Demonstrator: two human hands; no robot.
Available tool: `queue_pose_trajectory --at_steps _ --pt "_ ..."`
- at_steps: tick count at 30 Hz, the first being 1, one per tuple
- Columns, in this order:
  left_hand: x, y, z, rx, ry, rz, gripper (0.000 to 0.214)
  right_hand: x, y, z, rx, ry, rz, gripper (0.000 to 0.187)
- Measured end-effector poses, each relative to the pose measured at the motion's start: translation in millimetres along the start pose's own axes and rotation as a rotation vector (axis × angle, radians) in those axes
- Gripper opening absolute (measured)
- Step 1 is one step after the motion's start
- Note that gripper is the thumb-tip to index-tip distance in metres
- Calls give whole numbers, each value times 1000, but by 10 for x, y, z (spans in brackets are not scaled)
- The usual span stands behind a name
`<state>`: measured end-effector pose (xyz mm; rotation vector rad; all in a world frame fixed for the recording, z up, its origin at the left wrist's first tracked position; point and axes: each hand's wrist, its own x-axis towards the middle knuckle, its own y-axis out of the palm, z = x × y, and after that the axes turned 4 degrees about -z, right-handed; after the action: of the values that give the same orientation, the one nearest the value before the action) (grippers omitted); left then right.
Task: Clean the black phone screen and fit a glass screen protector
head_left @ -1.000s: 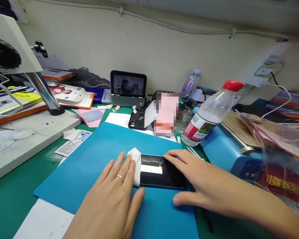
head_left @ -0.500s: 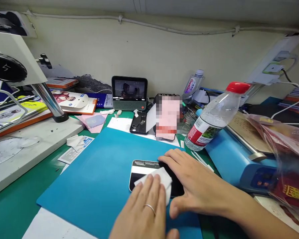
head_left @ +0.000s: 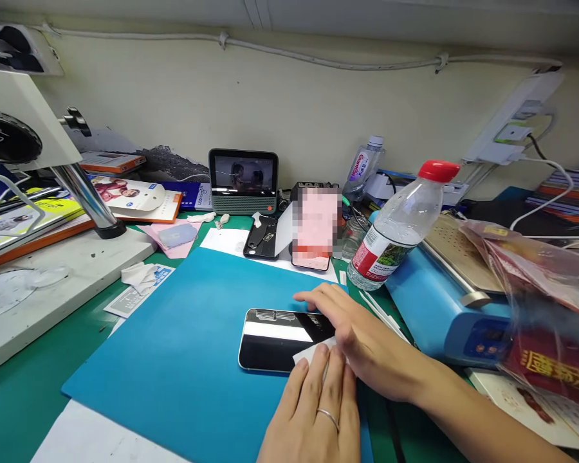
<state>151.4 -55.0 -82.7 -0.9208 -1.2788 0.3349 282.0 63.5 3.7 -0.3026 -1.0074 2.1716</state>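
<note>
A black phone [head_left: 270, 339] lies screen up on the blue mat [head_left: 183, 347]. My left hand [head_left: 313, 411], a ring on one finger, lies flat with fingers stretched out, pressing a white wipe [head_left: 312, 352] onto the phone's right part. My right hand [head_left: 352, 334] rests over the phone's right end, fingers spread along its far edge, holding it down. Most of the wipe is hidden under my left fingers.
A water bottle [head_left: 395, 228] leans at the mat's far right beside a blue machine [head_left: 444, 302]. A small screen device [head_left: 244, 180], a black phone case [head_left: 263, 238] and a pink phone [head_left: 313, 235] stand behind. A white stand base [head_left: 53, 283] and crumpled wipes [head_left: 137, 275] sit left.
My left hand slid the white wipe across the phone from its left end to its right end. The right hand stayed on the phone's right end.
</note>
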Motion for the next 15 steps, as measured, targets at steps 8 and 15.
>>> queue_pose_trajectory --at_steps 8,15 --pt "51 7 -63 10 -12 9 43 35 -18 50 -54 -9 11 97" --pt "12 -155 -5 13 -12 69 37 34 21 -47 -81 -52 -2 93"
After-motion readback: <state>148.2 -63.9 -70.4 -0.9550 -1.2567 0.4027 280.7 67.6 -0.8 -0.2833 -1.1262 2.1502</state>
